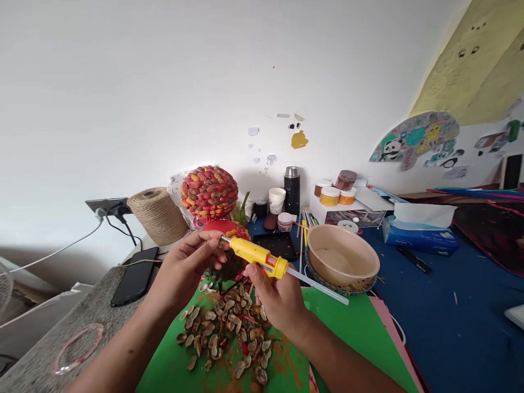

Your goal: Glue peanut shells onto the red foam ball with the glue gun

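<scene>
My right hand (280,300) is wrapped round a yellow glue gun (256,255), whose clear glue stick (321,285) juts out of the back. The nozzle points left, at a small peanut shell (221,243) pinched in the fingers of my left hand (192,259). Behind both hands is a red round form (219,225), partly covered with coloured shells and partly hidden. A ball covered in red and orange shells (209,195) sits above it. Below my hands, many loose peanut shell halves (233,322) lie on a green sheet (339,338).
To the left are a twine spool (159,218), a phone (135,277) and a clear bangle (77,347). A beige basin (346,254) stands right of the glue gun. Behind are a thermos (292,191), paper cups (277,201) and paint jars (329,196). Tissues (421,232) lie further right.
</scene>
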Demonstrator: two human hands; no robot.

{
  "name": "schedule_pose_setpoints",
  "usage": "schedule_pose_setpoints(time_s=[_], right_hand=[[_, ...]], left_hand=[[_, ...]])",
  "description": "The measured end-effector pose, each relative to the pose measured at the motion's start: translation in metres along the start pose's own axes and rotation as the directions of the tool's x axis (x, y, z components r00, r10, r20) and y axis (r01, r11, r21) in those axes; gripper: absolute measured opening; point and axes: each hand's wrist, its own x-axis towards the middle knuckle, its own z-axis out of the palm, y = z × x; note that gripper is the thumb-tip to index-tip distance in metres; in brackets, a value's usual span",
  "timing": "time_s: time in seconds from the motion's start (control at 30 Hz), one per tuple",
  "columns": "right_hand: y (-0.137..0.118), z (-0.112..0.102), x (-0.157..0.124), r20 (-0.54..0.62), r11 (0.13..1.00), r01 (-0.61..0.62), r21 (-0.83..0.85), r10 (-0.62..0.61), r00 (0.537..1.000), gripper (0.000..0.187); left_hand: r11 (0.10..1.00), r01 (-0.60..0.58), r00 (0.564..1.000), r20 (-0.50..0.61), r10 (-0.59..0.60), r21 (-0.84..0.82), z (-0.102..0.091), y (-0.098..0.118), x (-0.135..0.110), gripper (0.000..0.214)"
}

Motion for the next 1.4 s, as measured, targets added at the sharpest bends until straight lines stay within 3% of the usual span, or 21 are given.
schedule_pose_setpoints(time_s=[0.47, 1.4], right_hand=[[0.0008, -0.0002, -0.0003, 0.000, 0.986, 0.060, -0.153, -0.061, 0.998, 0.067], [-0.0020, 0.0011, 0.0004, -0.030, 0.947, 0.143, -0.287, -0.158, 0.987, 0.065]], left_hand=[[0.999, -0.031, 1.000, 0.008, 0.030, 0.041, -0.0043, -0.0017, -0.0023, 0.054], [0.999, -0.007, 1.000, 0.020, 0.006, 0.051, -0.0049, -0.0028, -0.0013, 0.053]])
